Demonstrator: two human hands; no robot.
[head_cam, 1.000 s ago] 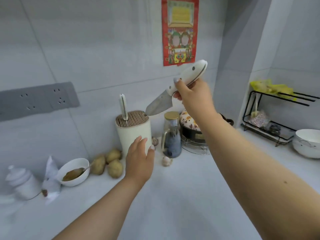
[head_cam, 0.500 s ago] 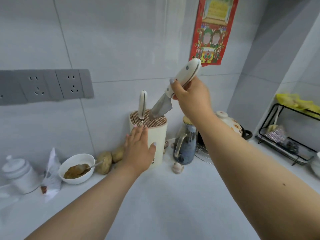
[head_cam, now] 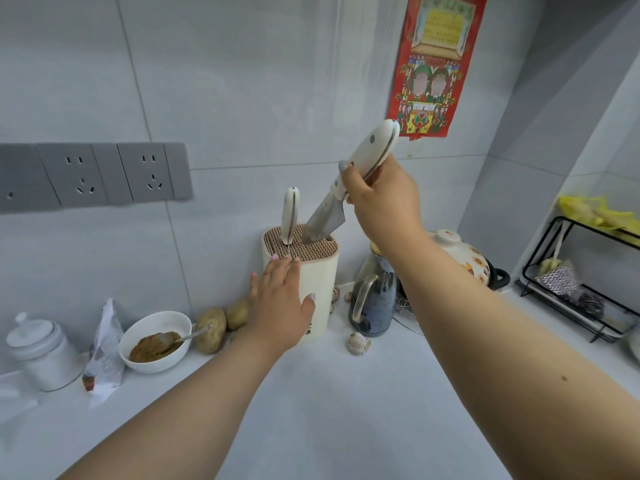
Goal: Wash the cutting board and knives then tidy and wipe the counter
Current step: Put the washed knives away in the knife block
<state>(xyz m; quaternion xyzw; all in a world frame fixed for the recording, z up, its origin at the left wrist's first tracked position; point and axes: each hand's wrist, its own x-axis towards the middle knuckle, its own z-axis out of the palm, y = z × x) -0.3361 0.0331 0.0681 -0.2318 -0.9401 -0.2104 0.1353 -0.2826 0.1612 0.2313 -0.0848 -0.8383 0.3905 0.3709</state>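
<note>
A cream knife block [head_cam: 318, 289] stands against the back wall on the white counter [head_cam: 339, 410]. My right hand [head_cam: 384, 202] grips the white handle of a knife [head_cam: 363, 164], tilted, with the blade tip sunk into the block's slotted top. A second white-handled knife [head_cam: 289, 214] stands upright in the block's left side. My left hand [head_cam: 280, 303] holds the front of the block, its fingers straight up the block's left side and the thumb spread across the front.
Left of the block lie potatoes [head_cam: 211, 329], a white bowl [head_cam: 156, 341] of brown paste with a spoon, a torn packet [head_cam: 105, 351] and a white lidded jar [head_cam: 41, 351]. Right of it stand a glass jug [head_cam: 372, 299], a garlic bulb [head_cam: 358, 342], a flowered pot [head_cam: 464, 258] and a black wire rack [head_cam: 585, 282].
My right hand has lowered the knife from above the block until its tip went into the slots. My left hand slid higher up the block's front. The view moved closer.
</note>
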